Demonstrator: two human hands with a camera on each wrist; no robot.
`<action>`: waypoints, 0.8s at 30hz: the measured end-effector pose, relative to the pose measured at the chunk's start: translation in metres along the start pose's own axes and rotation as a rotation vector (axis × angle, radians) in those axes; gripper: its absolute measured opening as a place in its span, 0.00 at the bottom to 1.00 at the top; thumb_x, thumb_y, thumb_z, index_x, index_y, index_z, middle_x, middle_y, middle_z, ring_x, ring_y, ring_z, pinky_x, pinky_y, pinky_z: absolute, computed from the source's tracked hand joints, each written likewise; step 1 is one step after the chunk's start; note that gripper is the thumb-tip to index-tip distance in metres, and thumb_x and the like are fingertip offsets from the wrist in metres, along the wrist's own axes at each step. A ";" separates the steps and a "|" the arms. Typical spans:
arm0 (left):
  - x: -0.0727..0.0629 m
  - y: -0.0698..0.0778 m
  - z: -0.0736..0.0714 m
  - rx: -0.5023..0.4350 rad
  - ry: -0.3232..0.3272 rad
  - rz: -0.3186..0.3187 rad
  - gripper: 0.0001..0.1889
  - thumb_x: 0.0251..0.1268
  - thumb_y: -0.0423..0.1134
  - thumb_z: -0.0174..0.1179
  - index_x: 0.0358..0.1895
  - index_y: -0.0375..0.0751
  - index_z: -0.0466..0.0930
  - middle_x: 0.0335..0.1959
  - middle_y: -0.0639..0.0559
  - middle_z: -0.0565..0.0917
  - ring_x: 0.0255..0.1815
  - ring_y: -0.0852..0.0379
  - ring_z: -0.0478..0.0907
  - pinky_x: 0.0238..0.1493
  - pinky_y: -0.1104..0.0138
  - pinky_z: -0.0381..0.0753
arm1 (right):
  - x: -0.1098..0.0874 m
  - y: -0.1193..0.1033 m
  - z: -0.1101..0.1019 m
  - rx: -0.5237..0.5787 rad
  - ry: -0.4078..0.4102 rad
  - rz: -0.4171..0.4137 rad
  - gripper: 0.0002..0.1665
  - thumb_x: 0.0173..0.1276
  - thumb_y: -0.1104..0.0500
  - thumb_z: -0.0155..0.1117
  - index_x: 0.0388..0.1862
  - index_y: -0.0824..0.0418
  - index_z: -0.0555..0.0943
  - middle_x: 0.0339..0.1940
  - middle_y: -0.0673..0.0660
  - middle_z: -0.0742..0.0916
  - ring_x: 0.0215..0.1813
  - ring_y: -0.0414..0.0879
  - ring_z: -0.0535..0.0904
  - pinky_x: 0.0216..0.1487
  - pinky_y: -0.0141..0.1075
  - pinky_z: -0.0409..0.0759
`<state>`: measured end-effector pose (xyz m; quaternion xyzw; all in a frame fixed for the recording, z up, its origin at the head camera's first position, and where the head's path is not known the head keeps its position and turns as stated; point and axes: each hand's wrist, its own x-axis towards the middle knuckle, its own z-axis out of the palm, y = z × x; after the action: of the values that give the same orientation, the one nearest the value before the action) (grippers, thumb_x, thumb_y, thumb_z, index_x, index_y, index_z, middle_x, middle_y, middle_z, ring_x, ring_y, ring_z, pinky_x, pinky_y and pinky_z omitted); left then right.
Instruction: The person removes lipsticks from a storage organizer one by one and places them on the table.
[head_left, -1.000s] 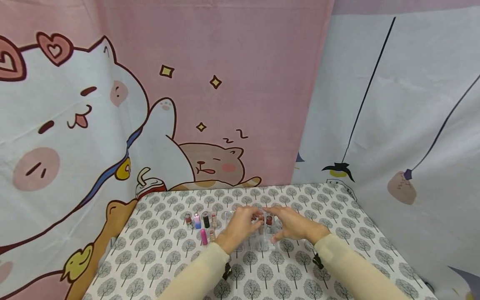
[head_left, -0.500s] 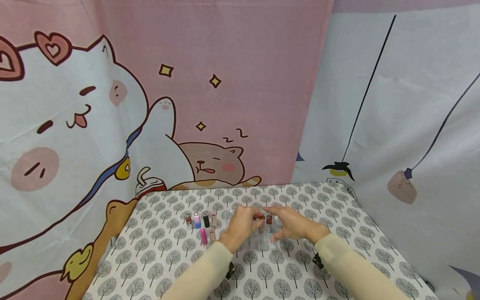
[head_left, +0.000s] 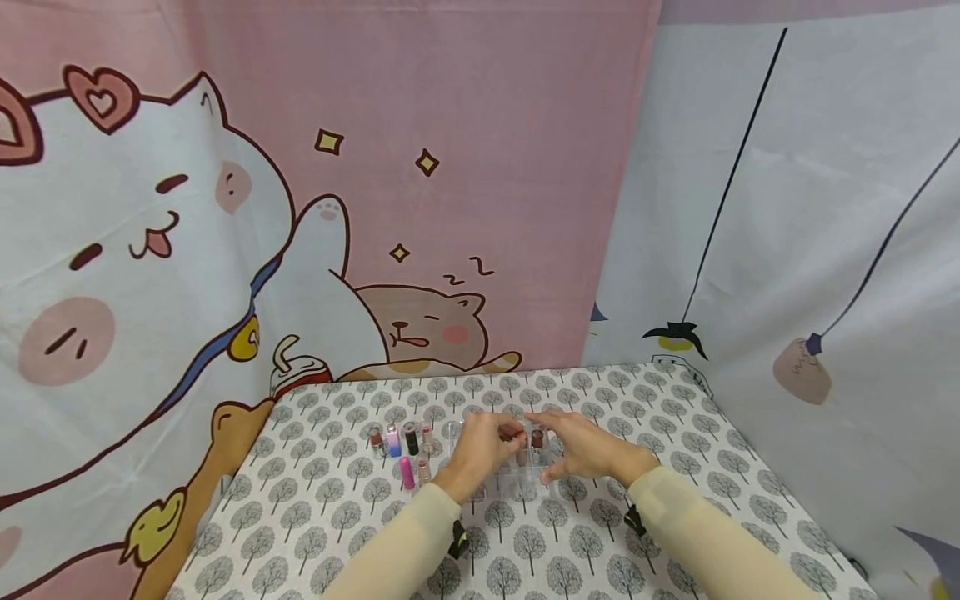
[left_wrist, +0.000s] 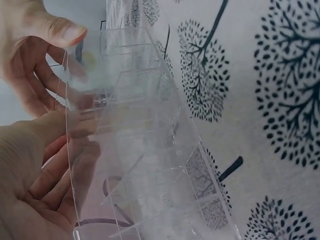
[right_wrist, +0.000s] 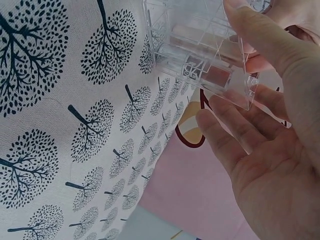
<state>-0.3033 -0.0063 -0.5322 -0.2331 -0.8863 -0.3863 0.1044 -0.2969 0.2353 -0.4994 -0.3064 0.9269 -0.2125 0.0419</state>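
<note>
A clear divided organizer stands on the table between my hands. My left hand reaches over it from the left, its fingers pinching the top of a lipstick in one compartment; the fingers hide part of this lipstick. Beside that one, another lipstick with a reddish-brown top stands upright in a compartment at the right end. My right hand spans this end of the organizer, thumb at the front edge and fingers towards the back. Through the clear plastic, both hands' fingers show in the left wrist view.
Left of the organizer stand several lipsticks in two rows, among them a bright pink one, a black one and a purple-blue one. A tree-print cloth covers the table. Printed curtains hang behind and at the sides.
My left hand has turned slightly at the organizer, its fingers staying at the same lipstick. The right hand keeps its place at the right end.
</note>
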 end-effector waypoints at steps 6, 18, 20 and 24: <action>-0.001 -0.004 -0.001 -0.041 -0.016 -0.045 0.10 0.77 0.36 0.80 0.56 0.41 0.98 0.49 0.49 1.00 0.46 0.58 0.97 0.48 0.75 0.96 | 0.000 0.000 0.000 0.013 -0.002 0.005 0.68 0.61 0.47 0.95 0.95 0.55 0.67 0.93 0.67 0.74 0.94 0.74 0.67 0.92 0.77 0.66; -0.003 0.002 -0.008 -0.084 -0.018 -0.068 0.11 0.75 0.34 0.80 0.57 0.42 0.97 0.50 0.49 1.00 0.52 0.49 0.98 0.54 0.67 0.99 | -0.001 0.001 0.002 0.014 0.005 -0.013 0.68 0.61 0.47 0.95 0.95 0.55 0.68 0.91 0.69 0.75 0.92 0.75 0.69 0.90 0.77 0.69; -0.002 0.003 -0.009 -0.096 -0.004 -0.049 0.11 0.75 0.33 0.79 0.56 0.41 0.97 0.50 0.48 1.00 0.51 0.48 0.98 0.56 0.63 1.00 | -0.001 0.002 0.002 0.016 0.006 -0.004 0.68 0.62 0.47 0.95 0.95 0.54 0.67 0.92 0.68 0.74 0.93 0.74 0.68 0.91 0.77 0.68; -0.001 0.004 -0.012 -0.115 0.014 -0.015 0.11 0.75 0.31 0.78 0.56 0.39 0.97 0.49 0.46 0.99 0.51 0.47 0.99 0.58 0.55 1.01 | -0.002 0.001 0.001 0.024 0.009 0.002 0.68 0.62 0.48 0.94 0.95 0.53 0.67 0.93 0.68 0.73 0.94 0.75 0.65 0.91 0.79 0.66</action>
<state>-0.3003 -0.0131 -0.5221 -0.2294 -0.8636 -0.4389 0.0942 -0.2957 0.2368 -0.5011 -0.3040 0.9247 -0.2252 0.0415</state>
